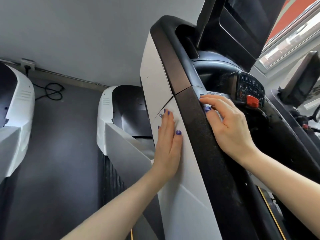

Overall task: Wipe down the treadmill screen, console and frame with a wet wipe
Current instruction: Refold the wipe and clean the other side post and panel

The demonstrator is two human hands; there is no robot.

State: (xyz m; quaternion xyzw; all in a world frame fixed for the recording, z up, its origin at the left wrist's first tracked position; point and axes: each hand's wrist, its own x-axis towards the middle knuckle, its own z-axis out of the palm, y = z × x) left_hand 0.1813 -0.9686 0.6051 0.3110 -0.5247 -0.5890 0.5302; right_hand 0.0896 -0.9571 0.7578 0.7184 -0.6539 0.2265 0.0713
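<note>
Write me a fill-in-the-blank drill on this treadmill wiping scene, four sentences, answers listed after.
1. The left hand lies flat on the treadmill's ____ side panel.
2. The right hand rests on the inner edge of the ____ handrail.
3. The stop button on the console is ____.
4. The fingernails are painted ____.

Missing words: white; black; red; blue

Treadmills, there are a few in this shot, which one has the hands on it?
The nearest treadmill, with the black handrail. The left hand lies flat on its white side panel and the right hand rests on the rail. The two white-hooded treadmills behind stand untouched.
</note>
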